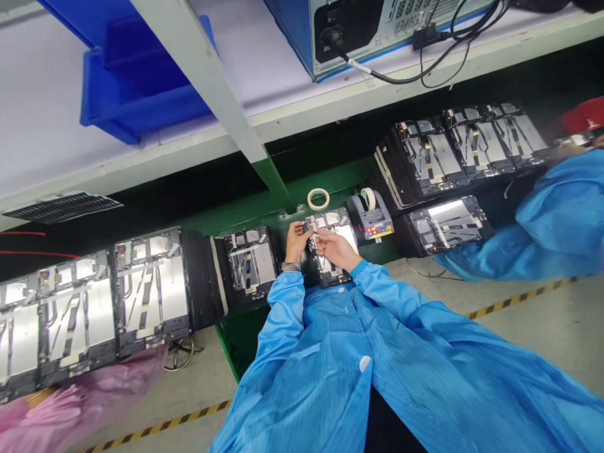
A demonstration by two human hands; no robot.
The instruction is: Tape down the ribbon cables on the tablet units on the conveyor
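Device panel [328,271] lies just left of the tape dispenser [375,224], beneath both hands. The left hand [297,242] curls at the edge farther from the dispenser; the right hand [339,249], nearer it, bunches its fingertips, though whether they pinch anything I cannot tell.

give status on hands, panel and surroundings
Left hand at electronics panel, left side; right hand over it. Panel's inner parts showing. Tape dispenser alongside, not covering panel.
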